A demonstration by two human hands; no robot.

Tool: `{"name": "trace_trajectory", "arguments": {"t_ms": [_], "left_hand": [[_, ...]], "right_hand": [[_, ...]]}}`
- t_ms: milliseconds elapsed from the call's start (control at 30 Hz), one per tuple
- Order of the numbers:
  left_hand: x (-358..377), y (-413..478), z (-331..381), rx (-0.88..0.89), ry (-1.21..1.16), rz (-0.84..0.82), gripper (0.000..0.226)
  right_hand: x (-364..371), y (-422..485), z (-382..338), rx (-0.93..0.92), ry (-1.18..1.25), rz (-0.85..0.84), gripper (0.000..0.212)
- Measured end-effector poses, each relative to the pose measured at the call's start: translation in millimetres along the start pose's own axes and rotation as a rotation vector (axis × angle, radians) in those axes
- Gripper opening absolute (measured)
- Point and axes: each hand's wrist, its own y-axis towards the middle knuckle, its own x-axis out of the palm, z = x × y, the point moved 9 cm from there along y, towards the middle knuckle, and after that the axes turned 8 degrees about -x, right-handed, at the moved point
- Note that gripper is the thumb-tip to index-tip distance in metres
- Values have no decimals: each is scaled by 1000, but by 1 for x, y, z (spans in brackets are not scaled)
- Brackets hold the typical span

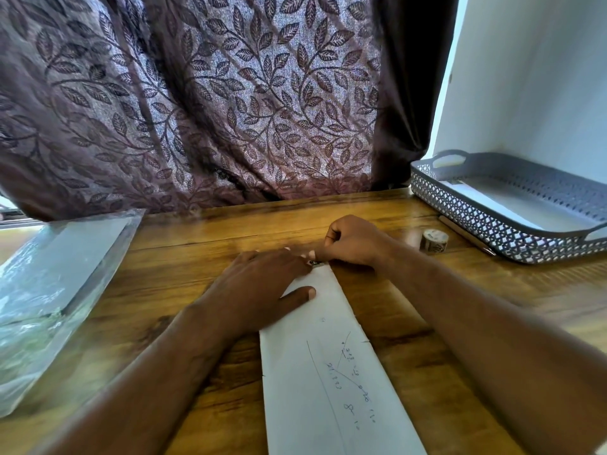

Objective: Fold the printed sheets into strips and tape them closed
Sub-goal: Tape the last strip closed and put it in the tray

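Pressed folded strip (315, 356) flat under straight-fingered left hand (262, 284). Curled right hand (353, 244) just beyond that press; contents indiscernible.

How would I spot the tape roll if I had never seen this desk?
Look to the right side of the wooden table, where a grey lattice basket sits. Just left of its near wall sits the tape roll, a small patterned ring. It is the only round thing there, beside a thin pencil.

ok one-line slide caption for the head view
Left hand presses the folded white paper strip; right hand curls at its far end.
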Motion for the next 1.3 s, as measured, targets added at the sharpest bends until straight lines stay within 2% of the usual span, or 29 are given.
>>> {"name": "trace_trajectory", "arguments": {"t_ms": [100,367,500,600,700,833,933,1000,1100,1167,1300], "left_hand": [[-1,0,-1,-11,-4,5,64],[-4,-3,0,-15,-41,78,74],[-3,-4,-3,-20,-95,101,67],[-5,-6,-11,-44,-261,126,54],[-17,-10,-26,-122,-401,216,42],[-21,-18,-51,-294,-371,240,34],[-13,-18,-60,-376,-300,163,41],[-11,-18,-63,-420,-335,147,33],[-8,-16,-69,-494,-449,138,17],[-7,-15,-74,-526,-561,152,16],[-16,-20,-87,-553,-873,289,12]], "right_hand": [[0,2,1,14,-52,18,29],[-8,0,7,15,58,25,1],[-9,-8,6,-48,74,60,11],[-10,-20,2,-117,73,97,12],[-12,-32,3,-133,49,116,11],[-13,-55,-3,-199,-10,155,12],[-2,-70,-9,-235,-83,125,34],[6,-75,-14,-250,-158,101,53],[6,-77,-16,-236,-184,116,62],[5,-76,-15,-218,-176,118,61],[-1,-78,-18,-221,-129,138,52]]}}
